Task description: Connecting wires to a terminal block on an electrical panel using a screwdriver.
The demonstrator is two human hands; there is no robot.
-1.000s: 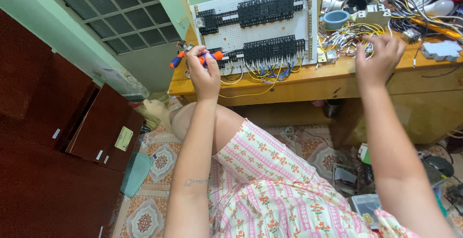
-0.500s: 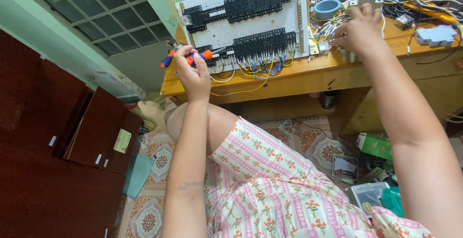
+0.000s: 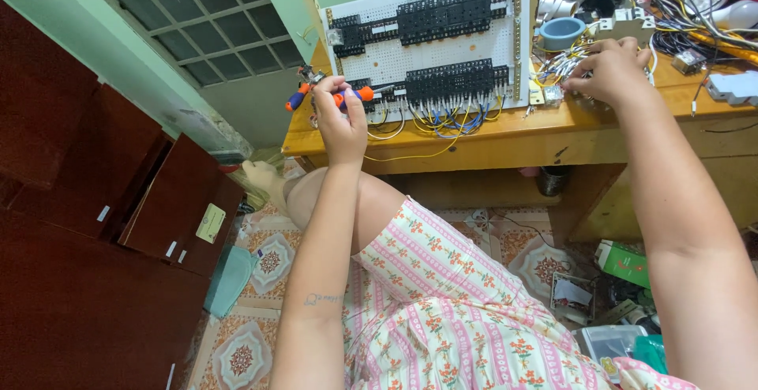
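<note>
Hands: two, both raised to one wooden workbench [image 3: 505, 133] bearing one white perforated panel [image 3: 430, 43] with two rows of black terminal blocks. Left hand [image 3: 341, 118] is closed around one plier-type tool [image 3: 328, 94] with two orange-and-blue handles, protruding above its fingers, just left of the panel. Right hand [image 3: 614, 70] has fingers curled, pinching small wire ends [image 3: 564, 82] beside one blue ring [image 3: 562, 32].

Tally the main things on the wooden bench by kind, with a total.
White perforated panel: 1
Orange-handled tool in the left hand: 1
Blue round tub: 1
Grey block at the far right: 1
Loose wire tangle under the right hand: 1
Total: 5
</note>
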